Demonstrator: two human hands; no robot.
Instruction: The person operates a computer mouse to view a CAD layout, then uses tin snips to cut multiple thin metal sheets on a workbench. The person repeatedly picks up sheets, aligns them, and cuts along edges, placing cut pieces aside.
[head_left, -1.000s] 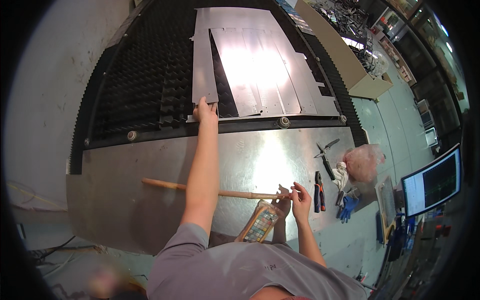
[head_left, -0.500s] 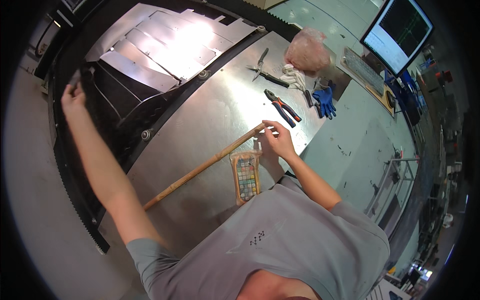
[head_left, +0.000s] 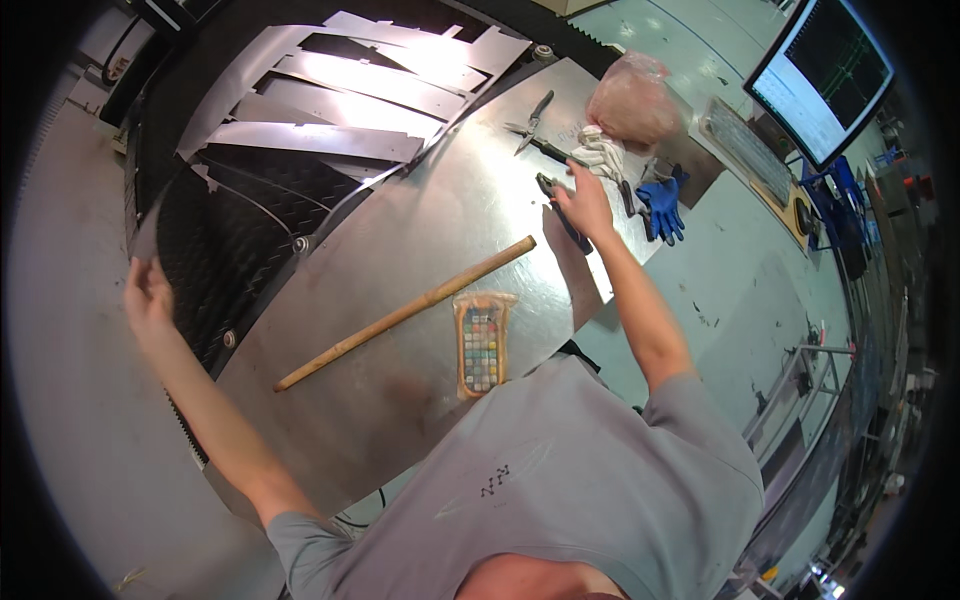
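Right hand (head_left: 590, 208): I have it reaching over the right part of the table (head_left: 425, 225), fingers spread, a gap between thumb and forefinger.
Pliers (head_left: 573, 232): on the table directly under that hand, partly hidden by it; the head pokes out to the far left of the thumb, the handles run toward the near right. From my seat I can't tell whether the fingers touch them.
Left hand (head_left: 150, 300): well out to the left, blurred on my feed; I can't tell how tightly its fingers close.
Strip (head_left: 147, 232): a blurred grey piece at the left fingertips, pointing away to the far side, along the left of the black bed (head_left: 215, 270).
Stick (head_left: 406, 314): on the table between both hands, apart from each, slanting from near left to far right.
Keypad (head_left: 481, 345): in clear wrap, on the near side of the stick.
Snips (head_left: 524, 138): beyond the pliers, jaws spread.
Blue glove (head_left: 661, 208): right of the right hand.
Sheets (head_left: 365, 85): askew on the bed's far part.
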